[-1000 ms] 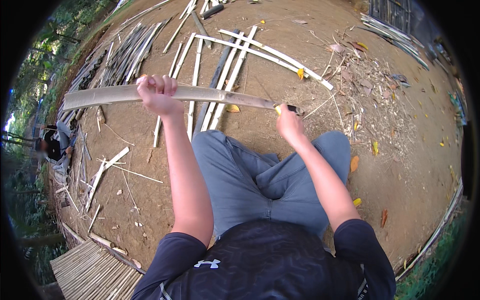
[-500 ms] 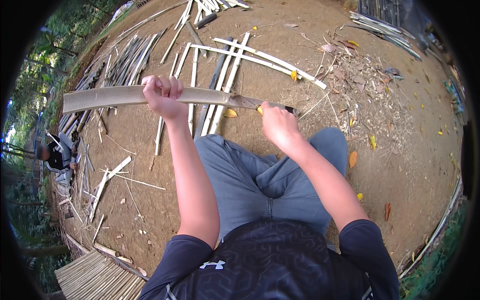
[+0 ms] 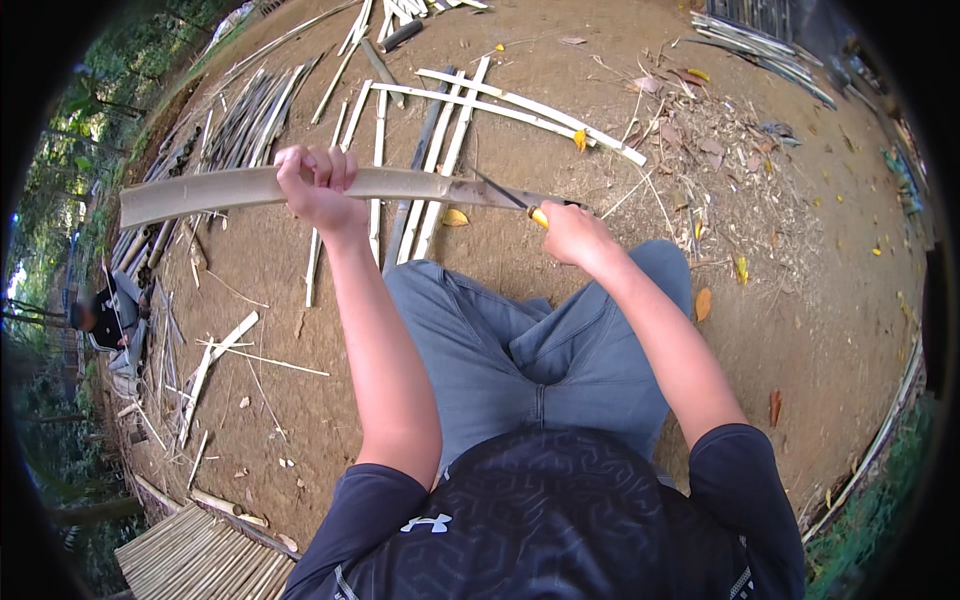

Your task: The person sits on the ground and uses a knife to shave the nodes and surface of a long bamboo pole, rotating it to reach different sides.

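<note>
A long, pale split bamboo strip [image 3: 410, 184] crosses in front of me from left to right, held above the ground. My left hand [image 3: 322, 192] is wrapped round it left of its middle. My right hand [image 3: 578, 237] grips the yellow handle of a knife [image 3: 538, 216] near the strip's darker right end. The knife's thin dark blade points up and to the left, crossing the strip's line of sight. Whether blade and strip touch, I cannot tell. My right fingers partly hide the handle, and the hand overlaps the strip's right end.
Beyond my bent legs, several pale bamboo strips [image 3: 465, 140] lie crossed on the dirt. A pile of poles [image 3: 245, 120] is at the far left, near another person [image 3: 110, 315] sitting. Shavings and leaves [image 3: 745, 180] litter the right. A slatted bamboo panel [image 3: 195, 555] lies lower left.
My right hand has shifted slightly right, and the knife has turned so that its blade and more of the yellow handle show. My left hand keeps its hold on the strip.
</note>
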`<control>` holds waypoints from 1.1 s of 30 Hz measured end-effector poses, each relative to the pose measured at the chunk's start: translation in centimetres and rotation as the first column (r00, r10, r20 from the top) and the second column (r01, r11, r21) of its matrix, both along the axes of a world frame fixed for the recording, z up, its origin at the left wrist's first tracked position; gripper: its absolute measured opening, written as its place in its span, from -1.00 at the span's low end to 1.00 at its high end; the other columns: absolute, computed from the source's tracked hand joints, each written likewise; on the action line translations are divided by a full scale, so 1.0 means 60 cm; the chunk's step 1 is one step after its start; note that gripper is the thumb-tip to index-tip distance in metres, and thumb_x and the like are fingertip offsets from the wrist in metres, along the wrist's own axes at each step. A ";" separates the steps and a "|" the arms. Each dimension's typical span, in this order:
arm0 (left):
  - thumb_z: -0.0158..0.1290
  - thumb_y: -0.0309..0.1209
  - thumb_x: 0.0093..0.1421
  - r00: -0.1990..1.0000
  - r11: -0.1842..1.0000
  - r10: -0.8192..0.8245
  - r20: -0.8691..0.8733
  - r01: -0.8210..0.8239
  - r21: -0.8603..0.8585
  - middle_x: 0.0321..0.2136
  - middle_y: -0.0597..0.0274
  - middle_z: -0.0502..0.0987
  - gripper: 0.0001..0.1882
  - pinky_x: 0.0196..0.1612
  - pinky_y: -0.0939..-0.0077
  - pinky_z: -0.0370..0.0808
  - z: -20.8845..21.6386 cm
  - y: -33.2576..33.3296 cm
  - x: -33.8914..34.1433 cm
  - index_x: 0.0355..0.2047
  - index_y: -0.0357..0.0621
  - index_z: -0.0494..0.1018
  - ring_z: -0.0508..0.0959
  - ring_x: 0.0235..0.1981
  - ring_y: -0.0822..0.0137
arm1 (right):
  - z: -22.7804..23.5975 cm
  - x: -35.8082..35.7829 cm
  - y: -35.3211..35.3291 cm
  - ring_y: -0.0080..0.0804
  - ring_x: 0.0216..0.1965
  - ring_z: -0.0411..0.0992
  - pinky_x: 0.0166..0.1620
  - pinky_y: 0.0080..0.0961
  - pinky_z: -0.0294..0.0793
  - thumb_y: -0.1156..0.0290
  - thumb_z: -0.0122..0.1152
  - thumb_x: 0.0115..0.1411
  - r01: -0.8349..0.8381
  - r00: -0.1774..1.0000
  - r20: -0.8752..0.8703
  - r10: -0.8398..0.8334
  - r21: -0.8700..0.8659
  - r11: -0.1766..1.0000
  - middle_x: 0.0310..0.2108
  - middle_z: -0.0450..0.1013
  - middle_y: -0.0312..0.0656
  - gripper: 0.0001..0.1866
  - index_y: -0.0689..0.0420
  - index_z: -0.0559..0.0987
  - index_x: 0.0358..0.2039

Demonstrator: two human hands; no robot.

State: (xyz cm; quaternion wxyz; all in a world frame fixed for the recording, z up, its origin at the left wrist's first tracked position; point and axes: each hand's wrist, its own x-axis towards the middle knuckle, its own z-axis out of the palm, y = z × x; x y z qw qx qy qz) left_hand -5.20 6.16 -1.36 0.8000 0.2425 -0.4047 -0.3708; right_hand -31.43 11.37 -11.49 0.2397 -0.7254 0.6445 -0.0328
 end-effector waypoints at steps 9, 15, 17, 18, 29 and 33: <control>-0.18 -0.25 0.23 1.000 1.000 -0.003 -0.014 0.003 0.021 -0.77 0.46 -0.06 -0.73 -0.66 0.58 -0.06 -0.013 0.011 0.016 -0.60 0.01 0.13 -0.09 -0.76 0.55 | 0.035 0.041 -0.023 -0.16 -0.23 0.61 -0.22 -0.24 0.63 0.52 -0.09 0.29 -0.049 0.987 -0.152 0.052 0.027 0.998 -0.26 0.58 0.00 -0.76 0.23 0.50 -0.09; -0.16 -0.26 0.23 0.993 0.993 -0.099 0.064 0.103 -0.059 -0.77 0.45 -0.04 -0.74 -0.66 0.56 -0.04 0.001 0.023 -0.011 -0.58 0.00 0.17 -0.07 -0.77 0.54 | 0.037 0.028 -0.023 -0.13 -0.21 0.60 -0.16 -0.24 0.61 0.52 -0.05 0.28 -0.071 0.980 -0.187 0.066 -0.020 0.997 -0.26 0.58 0.01 -0.76 0.20 0.52 -0.09; -0.15 -0.28 0.22 0.995 0.996 -0.072 0.063 0.075 -0.053 -0.78 0.45 -0.03 -0.75 -0.68 0.56 -0.03 0.002 0.025 -0.007 -0.58 -0.01 0.17 -0.07 -0.78 0.54 | 0.076 0.050 0.003 -0.14 -0.20 0.61 -0.19 -0.31 0.63 0.55 -0.03 0.27 -0.117 0.985 -0.141 0.100 -0.120 0.986 -0.23 0.58 0.02 -0.76 0.23 0.57 -0.12; -0.15 -0.29 0.22 0.995 0.995 -0.084 0.048 0.087 -0.052 -0.79 0.45 -0.04 -0.75 -0.69 0.57 -0.03 0.009 0.021 -0.014 -0.58 -0.01 0.15 -0.07 -0.78 0.55 | 0.064 0.042 -0.003 -0.09 -0.17 0.59 -0.13 -0.27 0.61 0.57 0.01 0.22 -0.051 0.995 -0.085 0.043 -0.091 0.995 -0.23 0.58 0.02 -0.74 0.22 0.53 -0.08; -0.14 -0.29 0.24 0.985 0.985 -0.161 0.062 0.164 -0.055 -0.77 0.44 -0.02 -0.76 -0.67 0.57 -0.03 0.024 0.018 -0.046 -0.55 -0.02 0.17 -0.06 -0.77 0.54 | 0.060 0.014 -0.001 -0.03 -0.08 0.54 -0.02 -0.14 0.52 0.56 0.03 0.13 0.075 0.997 -0.027 -0.072 0.122 0.990 -0.16 0.55 0.06 -0.66 0.20 0.48 -0.05; -0.14 -0.29 0.24 0.979 0.976 -0.204 0.030 0.205 -0.071 -0.77 0.43 -0.03 -0.77 -0.67 0.57 -0.02 0.016 0.020 -0.031 -0.54 -0.03 0.17 -0.05 -0.77 0.54 | 0.001 -0.040 -0.029 -0.01 -0.09 0.54 -0.03 -0.11 0.53 0.59 0.01 0.13 0.061 0.993 -0.108 -0.043 0.168 0.984 -0.17 0.54 0.08 -0.64 0.20 0.46 -0.02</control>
